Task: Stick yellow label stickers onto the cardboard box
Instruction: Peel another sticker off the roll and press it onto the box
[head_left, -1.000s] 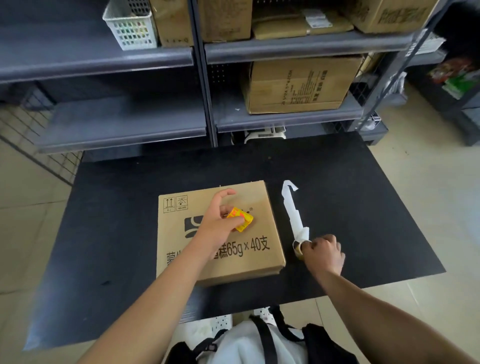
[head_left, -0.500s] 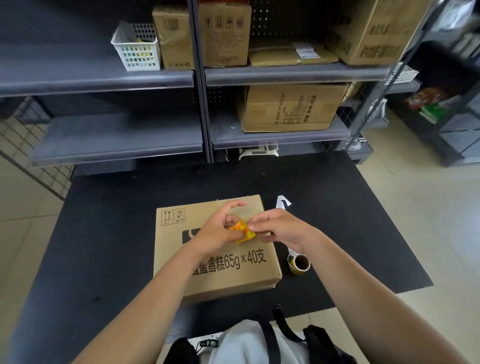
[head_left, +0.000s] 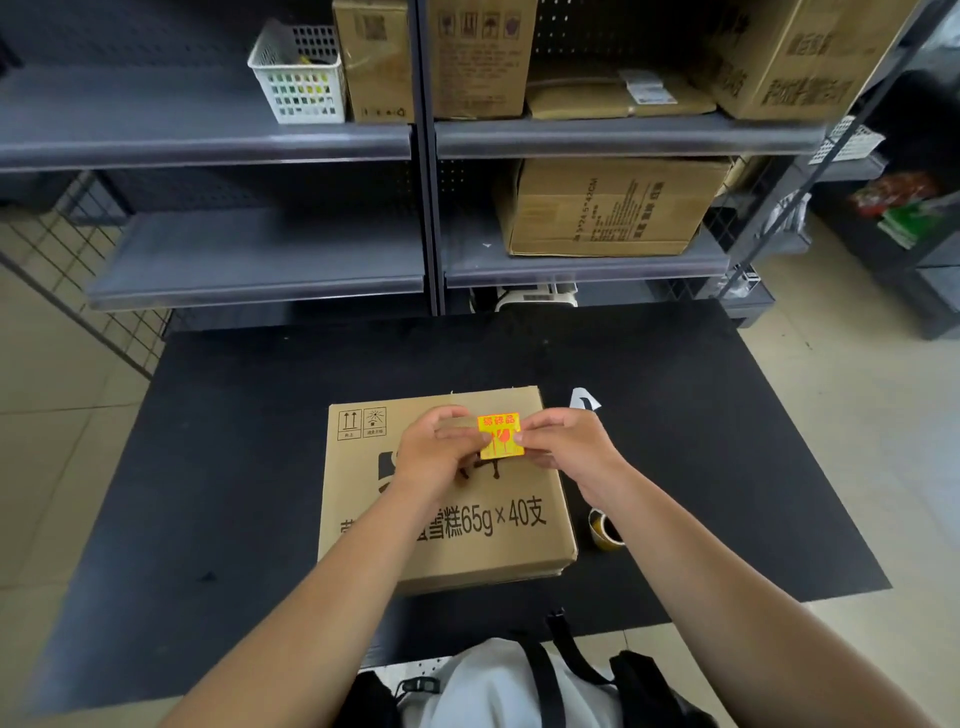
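Yellow label sticker (head_left: 501, 435) is pinched at its side edges by the left hand (head_left: 435, 457) and right hand (head_left: 567, 448), fingers closed narrowly on it, over the cardboard box (head_left: 447, 525) on the counter (head_left: 249, 467). Contact between sticker and box cannot be determined; the forearms hide part of the box print.

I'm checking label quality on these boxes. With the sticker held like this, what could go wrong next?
1. Both hands, left and right, pinch the sticker by its side edges above the box; it may land crooked or creased.
2. It hovers near the dark logo and could cover the print.
3. The right forearm passes over the roll and might knock it.
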